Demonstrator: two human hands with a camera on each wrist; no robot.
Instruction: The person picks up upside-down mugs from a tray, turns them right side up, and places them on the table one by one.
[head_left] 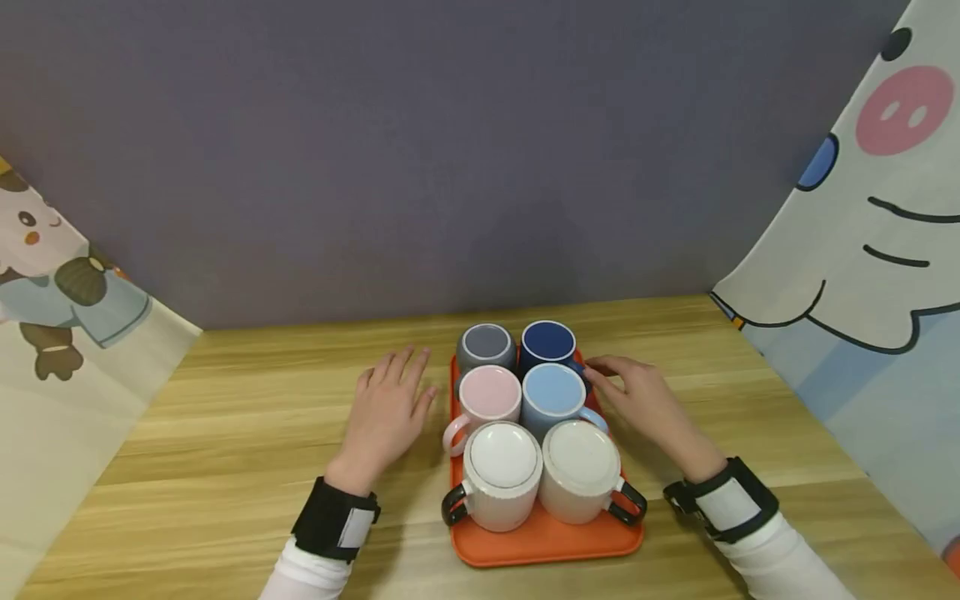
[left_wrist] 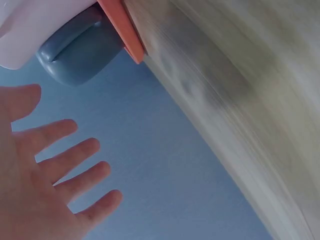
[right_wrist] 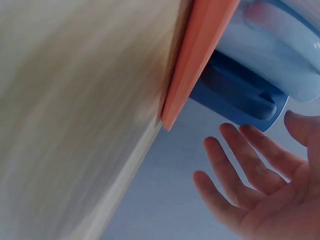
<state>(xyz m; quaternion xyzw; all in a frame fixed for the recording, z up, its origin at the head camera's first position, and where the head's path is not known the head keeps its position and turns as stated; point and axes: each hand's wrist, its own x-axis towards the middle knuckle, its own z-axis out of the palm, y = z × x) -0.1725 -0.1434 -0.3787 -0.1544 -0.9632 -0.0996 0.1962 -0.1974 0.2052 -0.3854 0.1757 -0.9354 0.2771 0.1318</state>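
Several mugs stand upside down in rows on an orange tray [head_left: 547, 550]. At the back are a grey mug [head_left: 486, 346] and a navy mug [head_left: 547, 343]. A pink mug [head_left: 489, 394] and a light blue mug [head_left: 553, 392] form the middle row. Two white mugs with black handles, the left one [head_left: 502, 475] and the right one [head_left: 579, 471], occupy the front. My right hand [head_left: 647, 402] is beside the navy mug's handle, fingers loosely extended; whether they touch it I cannot tell. My left hand [head_left: 386, 417], fingers spread, is left of the tray and apart from the mugs.
Beneath the tray lies a wood-grain table [head_left: 225, 467]. A grey panel [head_left: 420, 167] rises behind it. Cartoon-printed cloths flank the table, one on the left [head_left: 67, 417] and one on the right [head_left: 862, 258].
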